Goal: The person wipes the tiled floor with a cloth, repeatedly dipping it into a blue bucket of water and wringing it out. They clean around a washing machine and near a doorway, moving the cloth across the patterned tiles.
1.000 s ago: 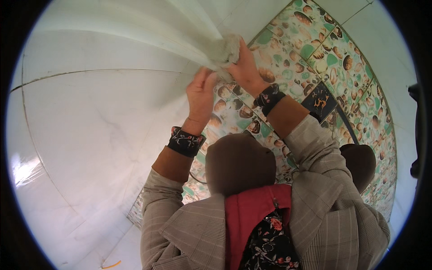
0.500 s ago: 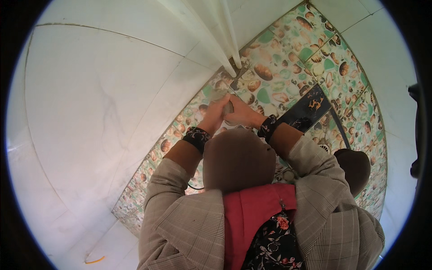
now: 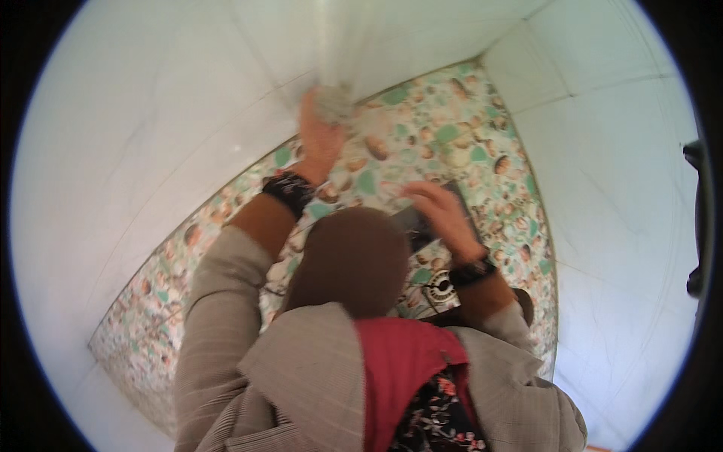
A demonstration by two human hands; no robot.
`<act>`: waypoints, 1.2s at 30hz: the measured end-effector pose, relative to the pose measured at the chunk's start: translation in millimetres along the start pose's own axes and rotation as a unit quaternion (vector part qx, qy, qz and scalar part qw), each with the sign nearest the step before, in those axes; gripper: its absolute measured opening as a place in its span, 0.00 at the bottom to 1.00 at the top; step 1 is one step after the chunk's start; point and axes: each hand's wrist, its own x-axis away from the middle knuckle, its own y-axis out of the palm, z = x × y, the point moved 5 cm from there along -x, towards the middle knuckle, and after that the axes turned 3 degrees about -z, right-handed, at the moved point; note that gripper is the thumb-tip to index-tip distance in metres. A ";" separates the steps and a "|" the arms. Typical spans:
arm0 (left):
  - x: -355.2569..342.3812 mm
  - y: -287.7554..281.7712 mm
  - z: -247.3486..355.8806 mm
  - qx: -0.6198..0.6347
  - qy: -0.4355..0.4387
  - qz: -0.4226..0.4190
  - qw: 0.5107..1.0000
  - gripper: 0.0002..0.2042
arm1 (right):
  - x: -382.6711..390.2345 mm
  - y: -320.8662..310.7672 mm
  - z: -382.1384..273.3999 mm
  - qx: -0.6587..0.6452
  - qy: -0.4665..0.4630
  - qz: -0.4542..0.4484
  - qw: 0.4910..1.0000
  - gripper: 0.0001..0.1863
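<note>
My left hand [image 3: 320, 139] is closed around a greyish wad [image 3: 333, 104], blurred by motion and looking like a crumpled rag or scouring pad. It reaches to the corner where the pebble-patterned floor [image 3: 376, 147] meets the wall, beside the foot of a white pipe [image 3: 331, 41]. Further right, my right hand [image 3: 444, 215] hovers by a dark flat panel [image 3: 467, 203], its fingers stretched leftward and apart, with nothing seen in them. Part of the panel is hidden behind that hand.
White tiled walls [image 3: 166, 113] rise on the left, at the back and on the right. A round floor drain [image 3: 440, 288] lies below my right hand. My brown-clad knee [image 3: 350, 260] juts up between my arms.
My hands were together on the greyish wad; now they are apart. The left has carried it up and left toward the pipe, while the right has moved right and down. The view has shifted.
</note>
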 end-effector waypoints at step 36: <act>207.5 -217.7 -242.9 -0.606 -0.317 -0.281 0.673 0.25 | 106.7 -48.5 21.2 -0.232 0.211 0.199 0.929 0.15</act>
